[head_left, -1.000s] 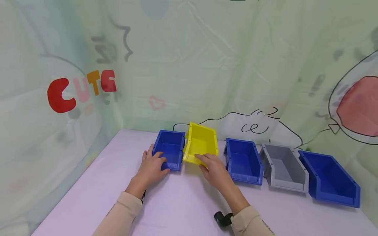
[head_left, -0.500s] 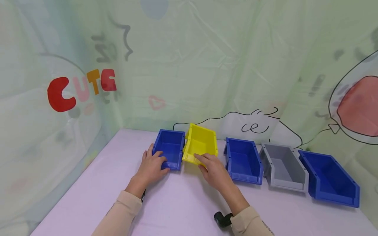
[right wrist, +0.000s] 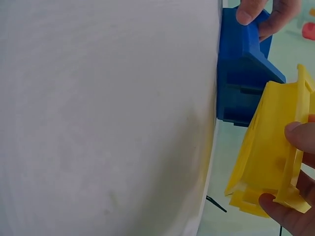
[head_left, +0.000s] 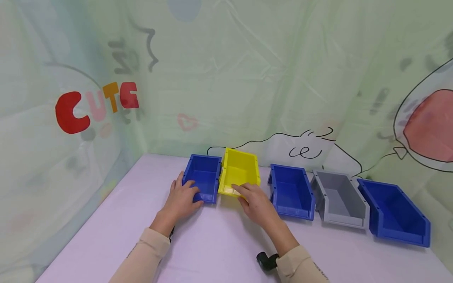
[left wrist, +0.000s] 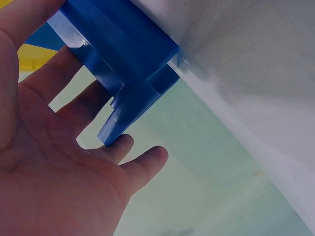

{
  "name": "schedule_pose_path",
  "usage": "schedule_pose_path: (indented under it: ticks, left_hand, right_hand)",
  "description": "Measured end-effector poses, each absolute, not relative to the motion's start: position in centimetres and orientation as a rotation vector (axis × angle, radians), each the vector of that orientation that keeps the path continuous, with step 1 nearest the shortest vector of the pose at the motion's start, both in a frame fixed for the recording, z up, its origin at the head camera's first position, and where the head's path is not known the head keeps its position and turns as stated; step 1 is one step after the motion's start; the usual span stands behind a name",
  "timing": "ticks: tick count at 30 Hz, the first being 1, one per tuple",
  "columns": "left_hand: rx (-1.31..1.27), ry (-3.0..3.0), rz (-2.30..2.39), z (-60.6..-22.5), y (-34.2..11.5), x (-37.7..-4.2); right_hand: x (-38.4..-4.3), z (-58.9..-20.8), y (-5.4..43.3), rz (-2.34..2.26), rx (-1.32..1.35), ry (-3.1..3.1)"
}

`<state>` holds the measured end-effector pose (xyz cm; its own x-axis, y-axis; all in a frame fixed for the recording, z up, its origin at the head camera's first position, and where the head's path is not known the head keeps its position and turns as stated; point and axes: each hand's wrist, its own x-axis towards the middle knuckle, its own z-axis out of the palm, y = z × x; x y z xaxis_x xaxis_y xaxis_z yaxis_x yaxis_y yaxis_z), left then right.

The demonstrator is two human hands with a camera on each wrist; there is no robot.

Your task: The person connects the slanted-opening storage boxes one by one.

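Note:
At the left end of the row, my left hand [head_left: 182,199] grips the front lip of a blue storage bin [head_left: 203,175], thumb in front and fingers over the edge. In the left wrist view that lip [left wrist: 106,54] lies between thumb and fingers. My right hand [head_left: 260,204] holds a yellow storage bin [head_left: 242,167] by its front lip, fingers inside. In the right wrist view the yellow bin [right wrist: 270,147] is raised above the table and tilted, its side close against the blue bin [right wrist: 241,73]. Both bins look empty.
To the right stand another blue bin [head_left: 291,192], a grey bin [head_left: 341,200] and a further blue bin [head_left: 400,214]. All rest on a white-covered table [head_left: 209,247]. Behind hangs a printed curtain [head_left: 247,78]. A black device [head_left: 266,262] sits at my right wrist.
The yellow bin has shifted slightly left, towards the blue bin, and straightened a little in my right hand. My left hand stays on the blue bin.

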<state>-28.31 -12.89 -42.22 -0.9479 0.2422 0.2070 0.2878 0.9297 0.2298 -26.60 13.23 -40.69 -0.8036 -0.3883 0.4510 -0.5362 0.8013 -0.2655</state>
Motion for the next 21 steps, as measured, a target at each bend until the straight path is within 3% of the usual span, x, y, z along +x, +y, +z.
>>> schedule_pose_path:
  ticks: [21]
  left_hand:
    - [-0.403,-2.905,-0.391,-42.3,-12.8,-28.4]
  right_hand:
    - [-26.6,-39.3,12.8,0.350,0.765,-2.658]
